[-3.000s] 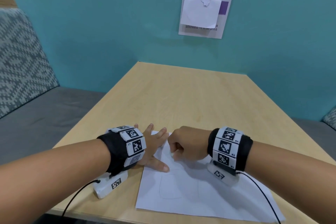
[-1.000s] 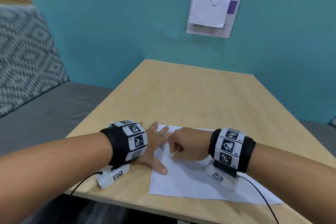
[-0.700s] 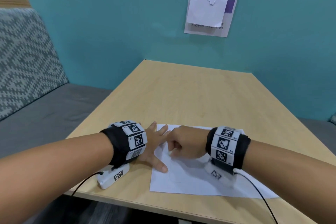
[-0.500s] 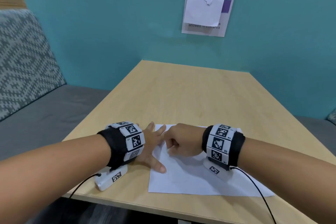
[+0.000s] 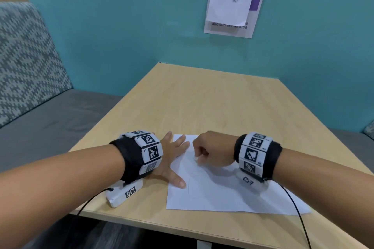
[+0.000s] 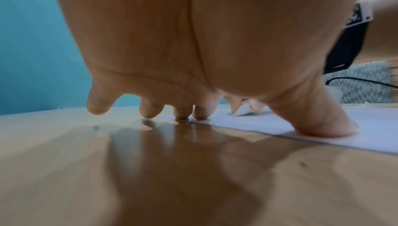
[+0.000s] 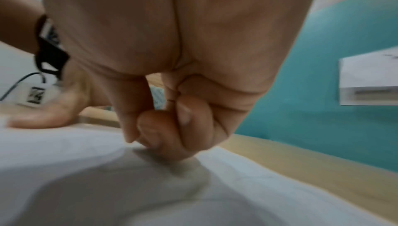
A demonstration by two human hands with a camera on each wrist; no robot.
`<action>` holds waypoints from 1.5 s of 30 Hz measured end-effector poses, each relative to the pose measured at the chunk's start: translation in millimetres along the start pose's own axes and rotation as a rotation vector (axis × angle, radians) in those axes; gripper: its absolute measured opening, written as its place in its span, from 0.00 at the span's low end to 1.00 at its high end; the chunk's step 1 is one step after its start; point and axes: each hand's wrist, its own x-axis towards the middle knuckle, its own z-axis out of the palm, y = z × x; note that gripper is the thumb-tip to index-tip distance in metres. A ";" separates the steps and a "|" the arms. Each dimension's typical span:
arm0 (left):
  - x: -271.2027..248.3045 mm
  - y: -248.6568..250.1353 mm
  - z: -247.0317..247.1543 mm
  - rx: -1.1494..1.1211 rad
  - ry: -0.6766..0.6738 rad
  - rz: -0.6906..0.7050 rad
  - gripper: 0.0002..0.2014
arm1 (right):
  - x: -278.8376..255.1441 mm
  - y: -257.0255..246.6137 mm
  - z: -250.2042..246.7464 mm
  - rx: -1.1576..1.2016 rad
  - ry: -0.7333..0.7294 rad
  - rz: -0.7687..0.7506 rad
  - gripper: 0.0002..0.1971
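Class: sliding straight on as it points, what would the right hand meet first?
Most likely the left hand: its spread fingers press the paper just ahead of the right hand and the small white piece it pinches; gap unclear.

The table [image 5: 212, 103] is light brown wood with a smooth top. A white paper [image 5: 222, 194] lies flat on it, close to the near edge. The left hand [image 5: 168, 157] rests spread out, partly on the wood, partly on the paper's left edge. A small white box [image 5: 123, 193] sits on the wood near the paper.
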 end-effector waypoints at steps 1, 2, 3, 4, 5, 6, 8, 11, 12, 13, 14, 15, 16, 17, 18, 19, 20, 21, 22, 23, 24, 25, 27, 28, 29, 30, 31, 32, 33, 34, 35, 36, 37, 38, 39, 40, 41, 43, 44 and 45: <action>-0.6 -0.1 -1.0 0.003 0.000 0.001 0.62 | -2.5 -4.7 4.4 -0.020 -0.019 -0.029 0.13; -1.1 0.1 -1.5 0.007 -0.001 0.004 0.62 | -7.0 -10.7 10.3 -0.027 -0.050 -0.065 0.11; -1.2 -0.1 -2.0 0.009 -0.005 0.006 0.62 | -11.9 -15.4 14.0 -0.015 -0.079 -0.094 0.08; -0.6 -0.5 -1.8 0.005 -0.010 0.006 0.62 | -12.8 -15.4 13.9 -0.015 -0.083 -0.101 0.07; -0.3 -0.5 -0.9 0.000 -0.012 0.006 0.62 | -10.3 -10.5 10.9 -0.026 -0.062 -0.081 0.09; 0.5 -1.5 0.1 -0.002 -0.007 0.007 0.62 | -5.9 -2.8 6.1 -0.037 -0.031 -0.050 0.11; 0.4 -2.3 1.9 -0.005 0.000 0.009 0.62 | -3.3 4.6 1.6 -0.024 -0.008 -0.003 0.12; -1.0 -2.5 1.6 -0.010 -0.007 0.007 0.62 | -11.5 -9.7 12.5 -0.058 -0.078 -0.091 0.08; -1.4 -2.3 0.9 -0.008 -0.010 0.006 0.62 | -13.7 -11.1 14.4 -0.043 -0.094 -0.104 0.07; -1.6 -1.8 0.0 -0.005 -0.009 0.007 0.62 | -12.0 -6.6 12.2 -0.045 -0.081 -0.087 0.08; -1.7 -1.5 0.1 -0.003 -0.005 0.008 0.62 | -7.6 2.2 6.2 -0.053 -0.050 -0.041 0.09; -2.0 -1.5 -0.1 0.001 0.000 0.007 0.62 | -4.0 12.3 -1.1 -0.044 -0.019 0.008 0.09; -2.3 -1.1 0.0 0.004 0.002 0.006 0.62 | -2.4 18.5 -5.1 -0.031 0.000 0.041 0.10; -3.2 -0.6 -0.6 0.005 0.002 0.006 0.62 | -2.2 19.7 -4.5 -0.034 0.005 0.043 0.09; -4.0 -0.4 -1.5 0.000 -0.002 0.004 0.62 | -3.0 15.2 -1.3 -0.051 -0.010 0.019 0.09; -5.0 0.3 -2.7 -0.009 -0.011 0.000 0.61 | -4.8 7.9 4.3 -0.076 -0.037 -0.026 0.08; -5.3 0.7 -3.8 -0.015 -0.020 -0.004 0.61 | -8.3 0.5 9.1 -0.084 -0.069 -0.064 0.08; -5.5 0.9 -5.2 -0.014 -0.026 -0.005 0.61 | -7.8 -0.3 10.9 -0.082 -0.069 -0.074 0.08; -5.3 1.3 -5.7 -0.010 -0.030 -0.003 0.62 | -5.7 4.9 7.4 -0.074 -0.043 -0.042 0.08; -4.8 1.6 -5.7 -0.007 -0.032 0.000 0.62 | -2.4 14.5 1.3 -0.054 -0.006 0.011 0.08; -4.1 1.2 -4.9 -0.010 -0.033 0.000 0.62 | -1.5 21.7 -5.4 -0.033 0.022 0.050 0.08; -4.0 0.7 -4.1 -0.015 -0.031 0.001 0.62 | -1.1 25.4 -7.2 -0.024 0.036 0.062 0.08; -4.8 0.0 -4.1 -0.020 -0.024 0.003 0.62 | -4.5 15.7 1.2 -0.037 0.002 0.009 0.08; -5.1 0.3 -4.4 -0.020 -0.024 0.003 0.62 | -7.7 6.1 7.7 -0.051 -0.030 -0.042 0.08; -5.0 0.5 -4.4 -0.018 -0.024 0.004 0.62 | -10.8 -0.8 12.5 -0.034 -0.053 -0.080 0.06; -4.3 0.3 -4.1 -0.019 -0.021 0.006 0.62 | -10.7 -0.2 14.1 -0.018 -0.055 -0.090 0.05; -3.6 -0.1 -3.3 -0.020 -0.014 0.008 0.62 | -8.9 5.2 11.3 -0.012 -0.032 -0.071 0.04; -2.5 -1.4 -2.2 -0.018 -0.003 0.012 0.62 | -5.5 13.5 6.9 -0.010 0.000 -0.033 0.05; -1.3 -2.7 -0.7 -0.014 0.009 0.015 0.63 | -3.6 20.4 2.5 -0.003 0.024 0.002 0.05; -0.4 -3.4 0.7 -0.010 0.015 0.017 0.63 | -3.2 24.5 0.5 -0.001 0.035 0.024 0.06; 0.0 -3.8 1.5 -0.003 0.016 0.018 0.63 | -3.3 25.3 0.6 -0.007 0.032 0.029 0.08; -0.1 -4.4 1.4 0.006 0.014 0.018 0.63 | -3.3 23.8 2.5 -0.014 0.020 0.022 0.09; 0.0 -4.8 0.8 0.012 0.009 0.018 0.64 | -3.5 22.0 4.3 -0.015 0.006 0.014 0.09; -0.3 -5.2 -0.4 0.015 0.003 0.016 0.64 | -3.9 21.6 4.8 -0.006 0.006 0.014 0.10; -0.8 -4.8 -1.1 0.019 -0.004 0.010 0.64 | -3.7 23.7 4.2 0.010 0.017 0.032 0.11; -1.1 -4.1 -1.9 0.030 -0.006 0.003 0.64 | -3.2 27.9 1.8 0.025 0.033 0.062 0.12; -2.0 -3.0 -3.0 0.043 -0.005 -0.006 0.64 | -2.2 31.8 0.3 0.030 0.044 0.086 0.12; -3.1 3.3 -10.1 0.053 -0.001 -0.008 0.64 | -0.7 31.8 1.3 0.009 0.044 0.085 0.13; -2.7 8.9 -15.6 0.046 0.000 0.000 0.63 | -1.3 29.8 2.4 0.000 0.042 0.072 0.13; -1.4 14.9 -20.5 0.033 -0.001 0.012 0.62 | -1.4 28.6 4.0 0.001 0.039 0.054 0.13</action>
